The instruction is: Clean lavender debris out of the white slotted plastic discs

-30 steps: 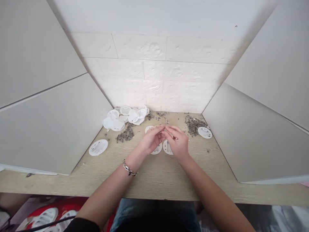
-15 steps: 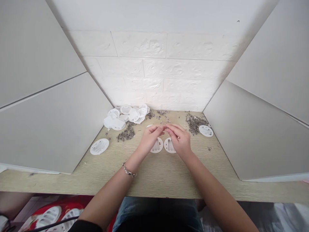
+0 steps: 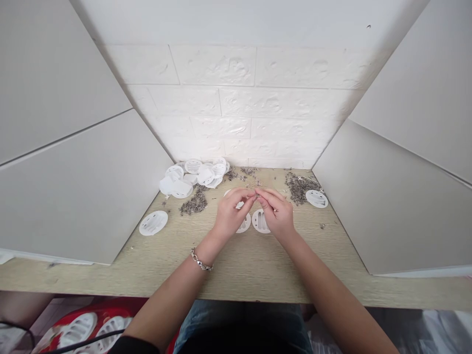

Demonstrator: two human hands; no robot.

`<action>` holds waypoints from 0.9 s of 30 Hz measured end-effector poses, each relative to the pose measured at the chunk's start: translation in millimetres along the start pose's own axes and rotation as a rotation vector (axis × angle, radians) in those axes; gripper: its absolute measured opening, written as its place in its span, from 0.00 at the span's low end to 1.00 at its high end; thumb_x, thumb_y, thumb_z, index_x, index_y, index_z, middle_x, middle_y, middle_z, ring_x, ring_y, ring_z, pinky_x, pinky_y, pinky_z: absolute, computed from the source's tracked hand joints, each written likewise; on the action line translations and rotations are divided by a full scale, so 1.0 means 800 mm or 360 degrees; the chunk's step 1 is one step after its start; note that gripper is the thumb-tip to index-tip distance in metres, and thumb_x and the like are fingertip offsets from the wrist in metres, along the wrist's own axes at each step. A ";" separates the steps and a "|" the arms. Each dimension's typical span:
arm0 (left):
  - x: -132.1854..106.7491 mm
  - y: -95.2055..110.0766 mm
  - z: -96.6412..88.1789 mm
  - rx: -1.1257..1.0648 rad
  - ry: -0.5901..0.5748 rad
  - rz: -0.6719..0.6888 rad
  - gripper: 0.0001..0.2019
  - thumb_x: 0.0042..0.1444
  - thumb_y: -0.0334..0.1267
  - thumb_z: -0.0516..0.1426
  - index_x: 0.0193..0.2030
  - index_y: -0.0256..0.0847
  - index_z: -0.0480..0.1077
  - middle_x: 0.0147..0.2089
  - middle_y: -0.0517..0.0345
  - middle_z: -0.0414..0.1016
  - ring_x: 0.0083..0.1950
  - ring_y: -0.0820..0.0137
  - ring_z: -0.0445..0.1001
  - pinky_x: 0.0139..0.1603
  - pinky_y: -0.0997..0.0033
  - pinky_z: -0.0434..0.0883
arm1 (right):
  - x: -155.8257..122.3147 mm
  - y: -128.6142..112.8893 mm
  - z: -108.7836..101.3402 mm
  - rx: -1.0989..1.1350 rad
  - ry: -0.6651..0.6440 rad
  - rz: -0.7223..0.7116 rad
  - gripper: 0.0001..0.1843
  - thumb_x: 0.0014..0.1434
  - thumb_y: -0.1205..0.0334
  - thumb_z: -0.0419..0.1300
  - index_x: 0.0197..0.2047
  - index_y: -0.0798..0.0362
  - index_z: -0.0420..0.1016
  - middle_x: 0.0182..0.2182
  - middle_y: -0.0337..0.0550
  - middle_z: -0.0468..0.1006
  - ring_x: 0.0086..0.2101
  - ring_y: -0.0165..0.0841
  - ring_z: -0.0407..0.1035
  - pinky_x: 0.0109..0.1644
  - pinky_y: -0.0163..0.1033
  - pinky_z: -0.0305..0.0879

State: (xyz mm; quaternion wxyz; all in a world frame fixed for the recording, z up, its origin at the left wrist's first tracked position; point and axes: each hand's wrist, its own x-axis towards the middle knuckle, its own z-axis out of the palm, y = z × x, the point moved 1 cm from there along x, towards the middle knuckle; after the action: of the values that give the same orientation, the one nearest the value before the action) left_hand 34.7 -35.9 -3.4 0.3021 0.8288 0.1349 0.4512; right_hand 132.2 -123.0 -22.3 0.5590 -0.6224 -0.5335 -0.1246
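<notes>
My left hand [image 3: 233, 212] and my right hand [image 3: 278, 212] meet fingertip to fingertip above the middle of the tabletop. Both are closed in a pinch around a tiny greyish metal piece [image 3: 257, 196], mostly hidden by the fingers. Beneath them lie two round white slotted discs, a left disc [image 3: 245, 224] partly covered by my left hand and a right disc [image 3: 260, 222] partly covered by my right. Another white disc shows only in part behind my left hand.
White discs [image 3: 180, 188] are heaped at the back left, beside a pile of small metal pieces [image 3: 194, 202]. Another metal pile [image 3: 299, 187] and a disc [image 3: 317, 198] lie right. A single disc [image 3: 153, 223] sits left. Grey panels [image 3: 88, 196] flank the table [image 3: 250, 275].
The view has shifted slightly. My left hand has turned a little, its fingers bending more, and the greyish piece shows more between the fingertips. Both hands stay together in a pinch.
</notes>
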 end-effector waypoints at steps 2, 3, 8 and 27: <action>0.000 0.001 -0.001 0.0030 0.0020 0.0020 0.06 0.52 0.36 0.53 0.30 0.38 0.70 0.30 0.58 0.72 0.30 0.78 0.67 0.34 0.79 0.65 | 0.000 0.000 0.000 -0.0005 -0.0001 0.0010 0.13 0.58 0.62 0.50 0.42 0.51 0.73 0.38 0.43 0.73 0.39 0.28 0.68 0.43 0.33 0.66; 0.000 0.001 -0.001 0.0032 0.0010 0.0002 0.06 0.52 0.36 0.53 0.29 0.38 0.70 0.30 0.58 0.72 0.30 0.78 0.67 0.34 0.78 0.65 | 0.000 0.000 0.000 -0.0006 -0.0005 0.0019 0.13 0.58 0.62 0.50 0.42 0.51 0.73 0.38 0.43 0.73 0.39 0.28 0.68 0.43 0.34 0.66; 0.000 -0.001 0.001 -0.0109 -0.0091 -0.0234 0.06 0.51 0.37 0.53 0.28 0.39 0.70 0.29 0.59 0.72 0.31 0.77 0.67 0.35 0.78 0.65 | 0.000 0.002 0.001 0.0010 -0.0030 0.0058 0.13 0.58 0.61 0.50 0.42 0.51 0.73 0.38 0.43 0.74 0.39 0.28 0.68 0.43 0.34 0.66; 0.003 -0.017 0.012 -0.1102 -0.0115 -0.0961 0.10 0.41 0.40 0.60 0.25 0.35 0.68 0.24 0.63 0.67 0.27 0.80 0.63 0.31 0.79 0.62 | 0.002 0.001 0.009 0.0477 -0.0044 0.0499 0.12 0.54 0.57 0.54 0.35 0.54 0.75 0.34 0.44 0.75 0.37 0.30 0.68 0.41 0.35 0.65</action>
State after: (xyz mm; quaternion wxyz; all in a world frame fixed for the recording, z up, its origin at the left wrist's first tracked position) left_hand 44.8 -28.2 -14.3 0.6836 0.6179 0.2010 0.3325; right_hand 130.3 -115.5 -23.9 0.6504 -0.6095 -0.4502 0.0531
